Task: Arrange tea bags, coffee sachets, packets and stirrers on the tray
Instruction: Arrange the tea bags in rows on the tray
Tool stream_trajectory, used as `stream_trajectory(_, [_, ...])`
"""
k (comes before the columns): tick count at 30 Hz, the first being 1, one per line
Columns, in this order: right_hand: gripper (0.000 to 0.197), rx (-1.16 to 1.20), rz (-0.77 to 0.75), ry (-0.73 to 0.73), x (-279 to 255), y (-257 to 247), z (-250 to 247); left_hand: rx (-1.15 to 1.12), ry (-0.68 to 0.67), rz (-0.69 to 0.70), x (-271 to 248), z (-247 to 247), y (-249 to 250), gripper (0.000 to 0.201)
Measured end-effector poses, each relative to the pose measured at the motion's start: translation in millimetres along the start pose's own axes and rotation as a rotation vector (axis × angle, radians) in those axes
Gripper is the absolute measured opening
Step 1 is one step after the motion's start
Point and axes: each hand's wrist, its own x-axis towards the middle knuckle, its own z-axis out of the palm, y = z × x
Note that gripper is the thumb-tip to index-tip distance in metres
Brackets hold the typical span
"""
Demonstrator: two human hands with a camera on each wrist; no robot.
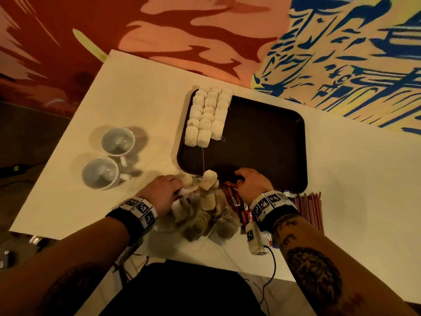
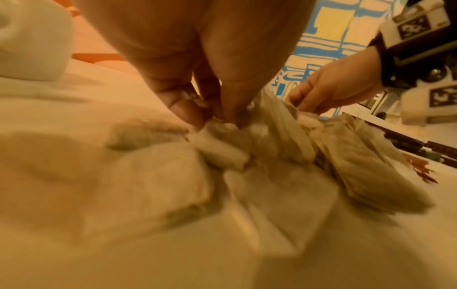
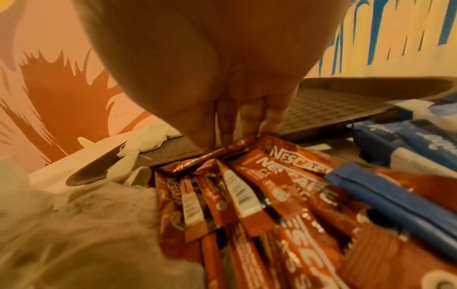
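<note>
A dark brown tray lies on the white table, with several tea bags laid in neat rows along its left side. A loose pile of tea bags sits at the near table edge between my hands. My left hand reaches into the pile and pinches one tea bag between thumb and fingers. Red coffee sachets fan out right of the pile. My right hand is at the tray's near rim, its fingertips pinching the top end of one red sachet.
Two white cups stand left of the tray. Red stirrers lie bundled to the right of my right wrist. Blue packets lie beside the sachets. A thin string trails from the tea bag rows toward the pile.
</note>
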Motion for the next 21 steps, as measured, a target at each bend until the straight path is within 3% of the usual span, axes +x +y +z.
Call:
stream_trajectory(6, [0.040, 0.032, 0.017, 0.005, -1.7, -0.6, -1.4, -0.006, 0.090, 0.020, -9.2, -20.4, -13.4, 0.024])
stream_trajectory(9, [0.039, 0.033, 0.021, 0.015, -0.9, -0.2, -0.8, -0.058, 0.070, 0.036, -20.0, -17.6, -5.8, 0.055])
stream_trajectory(11, [0.039, 0.025, 0.016, 0.023, -1.0, -0.6, 0.0, -0.043, -0.011, 0.057, -27.2, -5.8, 0.5, 0.079])
stream_trajectory(13, [0.039, 0.011, 0.008, 0.027, -1.1, -0.9, 0.2, 0.042, -0.119, 0.057, -29.3, 9.0, 3.8, 0.089])
stream_trajectory(17, [0.039, 0.004, 0.002, 0.011, -1.0, -0.1, 1.1, 0.179, -0.045, 0.059, -19.5, 25.0, 3.4, 0.074])
stream_trajectory(21, [0.039, 0.010, -0.010, 0.010, -1.3, 0.4, -1.2, 0.011, -0.005, 0.073, -6.8, 13.5, 4.4, 0.048])
